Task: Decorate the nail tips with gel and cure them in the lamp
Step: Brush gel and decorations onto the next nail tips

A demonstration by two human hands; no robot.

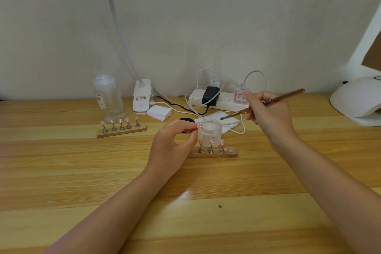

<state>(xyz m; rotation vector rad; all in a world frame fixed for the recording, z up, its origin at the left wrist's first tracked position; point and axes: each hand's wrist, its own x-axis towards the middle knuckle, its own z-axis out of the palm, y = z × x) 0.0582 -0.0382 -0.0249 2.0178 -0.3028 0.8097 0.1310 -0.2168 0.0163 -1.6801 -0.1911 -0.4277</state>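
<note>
The fingers of the left hand pinched a small pink nail tip with white dots, holding it up just beside the rim of a small frosted plastic jar. The right hand gripped a long thin brown-handled brush like a pen, its dark bristle end poised just above the jar's open mouth, not visibly touching the contents. Directly in front of the jar lay a short wooden strip holder on the pale wooden counter; three metal stands on it carried pink dotted tips, one round magnet spot at its right end was bare, and the left end was hidden by the hand. Further left and back, a second wooden strip holder carried five stands, each apparently topped with a pink tip. Behind it stood a clear plastic pump bottle, the white clip base of a desk lamp, a stack of white square pads, a white power strip with plugs and cables, and a white cloth or pad under the brush. A white domed curing lamp sat at the far right, well apart from both holders. Judging by this, base colour and dots looked already applied to most tips; the pinched tip seemed about to receive gel from the brush, and nothing was in the curing lamp, so curing of this tip was apparently still to come.
</note>
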